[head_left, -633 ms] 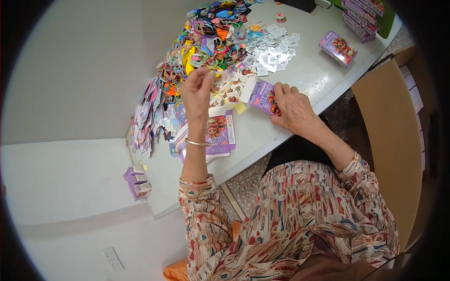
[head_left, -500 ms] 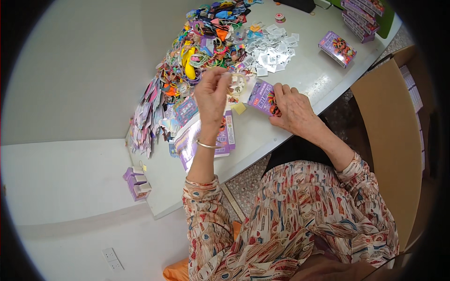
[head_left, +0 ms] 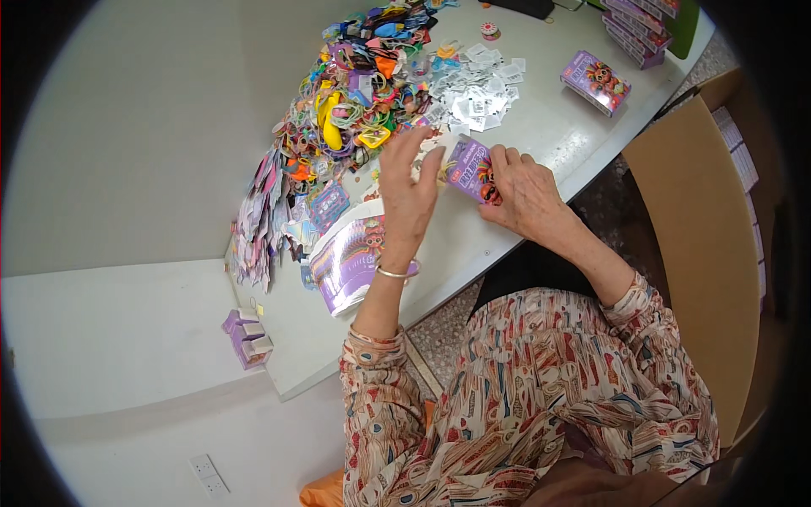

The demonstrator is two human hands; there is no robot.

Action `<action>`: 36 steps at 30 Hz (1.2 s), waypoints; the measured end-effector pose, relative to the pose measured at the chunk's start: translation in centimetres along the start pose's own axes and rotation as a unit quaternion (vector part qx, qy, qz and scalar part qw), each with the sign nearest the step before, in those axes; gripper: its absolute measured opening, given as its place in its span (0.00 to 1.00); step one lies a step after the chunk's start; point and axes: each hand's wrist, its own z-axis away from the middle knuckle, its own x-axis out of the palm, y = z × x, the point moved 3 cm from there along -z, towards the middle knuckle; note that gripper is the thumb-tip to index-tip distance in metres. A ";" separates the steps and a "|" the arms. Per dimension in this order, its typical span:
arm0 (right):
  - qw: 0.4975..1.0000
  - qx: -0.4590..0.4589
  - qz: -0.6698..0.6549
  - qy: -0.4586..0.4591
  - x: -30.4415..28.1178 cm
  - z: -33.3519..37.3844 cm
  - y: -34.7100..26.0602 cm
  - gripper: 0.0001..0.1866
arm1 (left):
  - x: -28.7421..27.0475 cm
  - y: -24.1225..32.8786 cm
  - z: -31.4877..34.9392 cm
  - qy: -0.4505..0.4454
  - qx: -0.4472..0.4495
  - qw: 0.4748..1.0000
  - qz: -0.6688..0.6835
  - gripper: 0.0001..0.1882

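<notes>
My right hand grips a small purple carton printed with colourful cartoon figures. The carton lies tilted above the table, its end toward my left hand. Beside that end, my left hand is raised with thumb and fingers apart, and nothing shows held in it. Pale and yellowish bits show between the left thumb and the carton; I cannot make out what they are. Under my left wrist lies a stack of shiny purple printed sheets. Past my fingers spreads a heap of small colourful trinkets and bands.
Small white paper packets lie beyond the carton. Another purple carton and a stack of cartons stand at the far right. A big cardboard box sits right of the table. Folded printed pieces pile up at left.
My left hand has opened from a pinch and shifted slightly right, beside the carton. The pale thing it pinched no longer shows in its fingers. My right hand still holds the carton.
</notes>
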 end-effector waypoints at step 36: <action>0.975 -0.132 -0.164 0.073 1.5 0.0 1.3 0.49 | 2.0 -1.5 4.6 -0.063 -0.085 0.979 0.173 0.15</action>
